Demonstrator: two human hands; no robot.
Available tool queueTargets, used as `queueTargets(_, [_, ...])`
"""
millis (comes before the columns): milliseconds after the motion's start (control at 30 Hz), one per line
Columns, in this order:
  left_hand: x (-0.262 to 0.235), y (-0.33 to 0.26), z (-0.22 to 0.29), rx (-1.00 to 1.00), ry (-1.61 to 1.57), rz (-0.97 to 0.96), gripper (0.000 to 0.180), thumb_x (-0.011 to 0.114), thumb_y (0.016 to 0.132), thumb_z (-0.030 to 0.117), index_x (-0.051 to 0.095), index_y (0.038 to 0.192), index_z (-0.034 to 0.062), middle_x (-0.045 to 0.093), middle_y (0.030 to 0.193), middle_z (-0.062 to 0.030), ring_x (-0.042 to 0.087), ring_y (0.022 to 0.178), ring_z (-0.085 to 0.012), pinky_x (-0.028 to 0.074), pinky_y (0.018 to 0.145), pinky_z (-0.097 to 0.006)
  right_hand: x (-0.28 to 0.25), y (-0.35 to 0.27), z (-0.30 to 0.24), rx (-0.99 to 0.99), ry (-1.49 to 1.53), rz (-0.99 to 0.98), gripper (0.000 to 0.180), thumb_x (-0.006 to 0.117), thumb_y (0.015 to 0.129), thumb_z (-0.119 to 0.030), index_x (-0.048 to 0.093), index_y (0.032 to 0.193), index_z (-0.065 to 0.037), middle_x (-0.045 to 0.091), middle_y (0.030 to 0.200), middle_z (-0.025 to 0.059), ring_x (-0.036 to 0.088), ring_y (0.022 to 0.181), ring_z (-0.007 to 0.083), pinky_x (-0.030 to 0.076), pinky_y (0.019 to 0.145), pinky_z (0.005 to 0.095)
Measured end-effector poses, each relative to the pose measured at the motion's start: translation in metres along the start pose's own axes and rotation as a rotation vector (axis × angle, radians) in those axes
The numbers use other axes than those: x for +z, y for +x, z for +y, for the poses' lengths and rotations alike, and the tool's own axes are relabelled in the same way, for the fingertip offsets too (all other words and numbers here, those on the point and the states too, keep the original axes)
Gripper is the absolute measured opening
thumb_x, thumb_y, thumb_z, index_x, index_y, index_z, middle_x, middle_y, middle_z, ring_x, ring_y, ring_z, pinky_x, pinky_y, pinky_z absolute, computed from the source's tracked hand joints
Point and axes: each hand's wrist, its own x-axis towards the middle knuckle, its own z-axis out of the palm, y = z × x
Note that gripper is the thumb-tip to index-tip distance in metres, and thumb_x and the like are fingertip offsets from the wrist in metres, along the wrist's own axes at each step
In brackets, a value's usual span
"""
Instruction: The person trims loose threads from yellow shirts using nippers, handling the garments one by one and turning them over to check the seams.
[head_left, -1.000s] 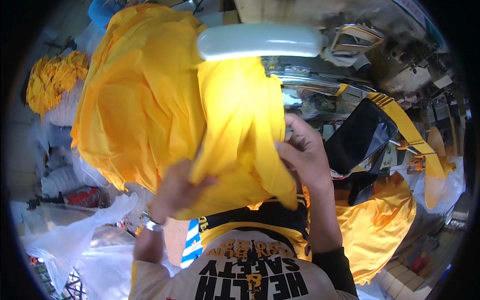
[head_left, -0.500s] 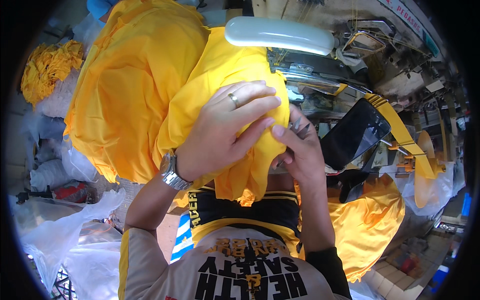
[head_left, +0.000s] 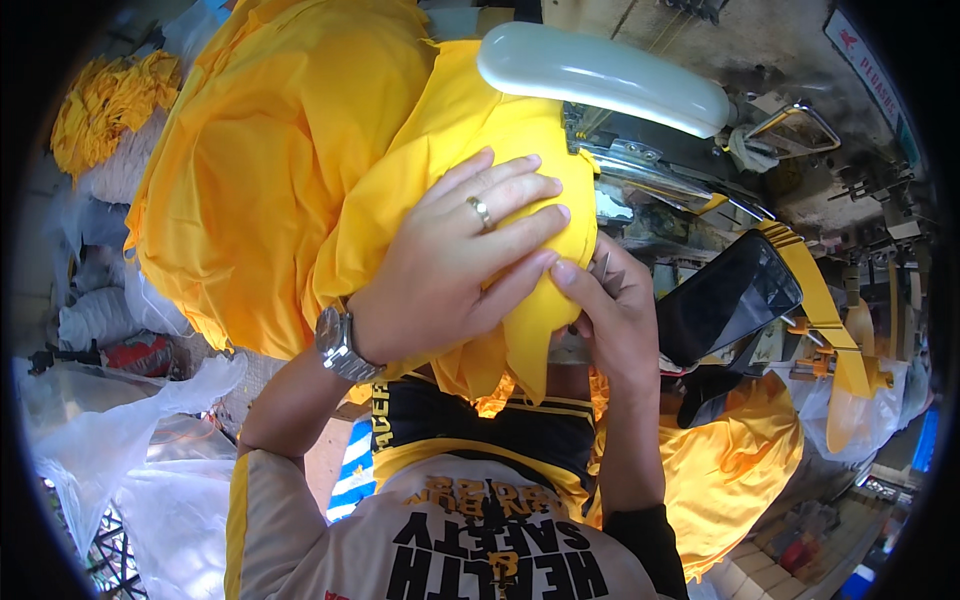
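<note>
Bright yellow fabric [head_left: 500, 120] lies over the machine bed and hangs toward my lap. My left hand [head_left: 470, 250] rests flat on it with fingers stretched out, a ring on one finger and a steel watch at the wrist. At the fabric's right edge, my right hand [head_left: 615, 305] is closed, its thumb and fingers pinching the cloth by my left fingertips. Pointed metal blades, apparently thread snips [head_left: 606, 272], stick out of the right hand; their handles are hidden. Just beyond the hands is the sewing machine's metal presser area [head_left: 590, 135], at the fabric's far right edge.
A long white rounded piece [head_left: 600, 78] juts over the machine. Right of my hand lies a black phone [head_left: 730, 300], beside a yellow strip [head_left: 815, 290]. A big yellow fabric heap [head_left: 270, 180] fills the left. More yellow cloth [head_left: 730, 470] hangs lower right; clear plastic [head_left: 170, 510] lies lower left.
The view has shifted slightly, so the machine and phone sit farther right. My left fingers are spread a little differently on the fabric; the right hand keeps its pinch at the edge.
</note>
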Motion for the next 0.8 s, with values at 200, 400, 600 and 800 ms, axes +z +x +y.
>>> queueTargets(200, [0.003, 0.011, -0.014, -0.022, -0.044, 0.035, 0.025, 0.066, 0.085, 0.013, 0.068, 0.109, 0.0059, 0.063, 0.119, -0.0118, 0.060, 0.114, -0.0311, 0.042, 0.104, -0.048, 0.002, 0.004, -0.003, -0.061, -0.140, 0.107, 0.019, 0.062, 0.094, -0.019, 0.064, 0.094, 0.000, 0.062, 0.070, -0.0015, 0.050, 0.054, 0.0010, 0.040, 0.048, 0.0169])
queueTargets(400, [0.002, 0.019, -0.017, -0.044, -0.063, 0.038, 0.024, 0.066, 0.085, 0.014, 0.069, 0.107, 0.0062, 0.064, 0.116, -0.0116, 0.061, 0.109, -0.0289, 0.043, 0.103, -0.047, 0.000, 0.000, -0.003, -0.067, -0.203, 0.120, 0.021, 0.063, 0.094, -0.020, 0.063, 0.085, -0.001, 0.060, 0.064, -0.0011, 0.048, 0.050, 0.0013, 0.038, 0.047, 0.0172])
queueTargets(600, [0.001, 0.016, -0.022, -0.023, -0.120, 0.026, 0.022, 0.067, 0.084, 0.009, 0.070, 0.105, 0.0062, 0.066, 0.113, -0.0095, 0.064, 0.104, -0.0271, 0.042, 0.105, -0.048, -0.002, -0.015, 0.003, -0.001, -0.104, 0.043, 0.012, 0.067, 0.091, -0.012, 0.064, 0.085, -0.001, 0.062, 0.068, -0.0024, 0.051, 0.054, 0.0004, 0.039, 0.049, 0.0168])
queueTargets(800, [-0.005, 0.021, -0.021, -0.081, -0.158, -0.054, 0.023, 0.066, 0.082, 0.006, 0.070, 0.105, 0.0052, 0.067, 0.113, -0.0110, 0.065, 0.105, -0.0280, 0.040, 0.106, -0.050, -0.006, -0.022, 0.012, 0.024, -0.126, 0.056, 0.010, 0.069, 0.089, -0.010, 0.065, 0.085, -0.001, 0.063, 0.070, -0.0028, 0.051, 0.058, -0.0004, 0.040, 0.052, 0.0166])
